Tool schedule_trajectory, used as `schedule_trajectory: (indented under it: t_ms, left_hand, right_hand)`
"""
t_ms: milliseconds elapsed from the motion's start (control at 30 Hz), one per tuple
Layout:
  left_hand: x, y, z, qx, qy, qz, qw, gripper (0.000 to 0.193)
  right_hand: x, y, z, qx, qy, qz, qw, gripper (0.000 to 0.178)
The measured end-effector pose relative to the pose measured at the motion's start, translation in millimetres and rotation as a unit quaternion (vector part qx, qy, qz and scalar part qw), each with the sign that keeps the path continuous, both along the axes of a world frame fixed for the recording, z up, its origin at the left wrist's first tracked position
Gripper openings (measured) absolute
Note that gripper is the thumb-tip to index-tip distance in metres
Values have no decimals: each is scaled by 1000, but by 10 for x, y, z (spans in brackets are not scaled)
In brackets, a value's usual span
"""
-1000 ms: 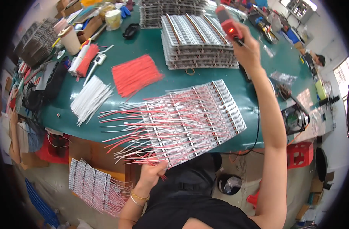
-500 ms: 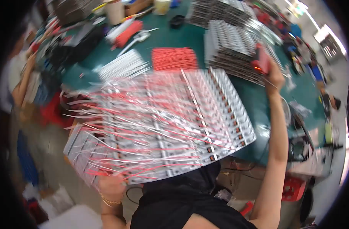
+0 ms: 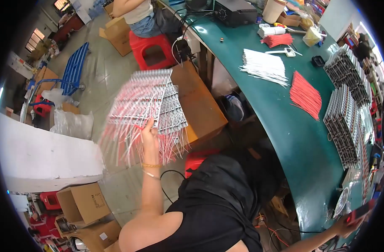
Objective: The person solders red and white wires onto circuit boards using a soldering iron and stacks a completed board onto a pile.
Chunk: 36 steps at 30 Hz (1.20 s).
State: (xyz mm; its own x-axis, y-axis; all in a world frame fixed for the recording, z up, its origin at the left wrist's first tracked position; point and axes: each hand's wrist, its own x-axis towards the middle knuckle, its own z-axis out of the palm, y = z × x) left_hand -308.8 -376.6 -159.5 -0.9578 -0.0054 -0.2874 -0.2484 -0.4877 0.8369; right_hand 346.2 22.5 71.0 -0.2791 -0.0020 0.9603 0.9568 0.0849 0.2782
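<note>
My left hand (image 3: pixel 149 134) pinches the edge of a grey panel (image 3: pixel 137 93) covered in rows of small parts, with red and white wires trailing from it in a motion blur. Beneath and beside it lies another such wired panel (image 3: pixel 172 111), on the brown box-like surface left of the table. Far out at the lower right, my right hand (image 3: pixel 346 228) is closed round a red handheld tool (image 3: pixel 360 213) with a small red light; its kind is hard to make out.
On the green table (image 3: pixel 280 138) lie white wires (image 3: pixel 265 66), red wires (image 3: pixel 305 95) and stacked panels (image 3: pixel 343 126). A black box-shaped device (image 3: pixel 235 11) stands at the back. Someone sits by a red stool (image 3: pixel 152 50). Cardboard boxes (image 3: pixel 85 203) and a white ledge (image 3: pixel 45 155) are at left.
My view has swung left. The wired panel has gone from in front of me, over the table edge, to the brown surface at left, in my left hand. The right hand keeps the red tool.
</note>
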Motion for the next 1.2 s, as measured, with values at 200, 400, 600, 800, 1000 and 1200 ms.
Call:
schedule_trajectory:
  t_ms: [200, 400, 600, 800, 1000, 1200]
  left_hand:
    - [129, 409, -487, 4, -96, 65, 993, 17]
    - [359, 199, -844, 9, -196, -22, 980, 23]
    - [829, 123, -487, -230, -175, -386, 876, 29]
    - [872, 1465, 1146, -235, 233, -439, 836, 15]
    - [1303, 2421, 1580, -213, 425, -552, 685, 11]
    - [1930, 2863, 1336, -134, 508, -567, 635, 14]
  right_hand:
    - [-368, -673, -613, -58, -13, 91, 994, 39]
    - [-534, -974, -1191, -193, -14, 157, 968, 31]
    - [-571, -1197, -1048, -341, -21, 201, 918, 37]
    - [-509, -1218, -1075, -457, 55, 160, 873, 45]
    - [-484, -1660, -1263, -442, 210, 175, 854, 42]
    - [-254, -362, -2073, -378, 218, 228, 870, 43]
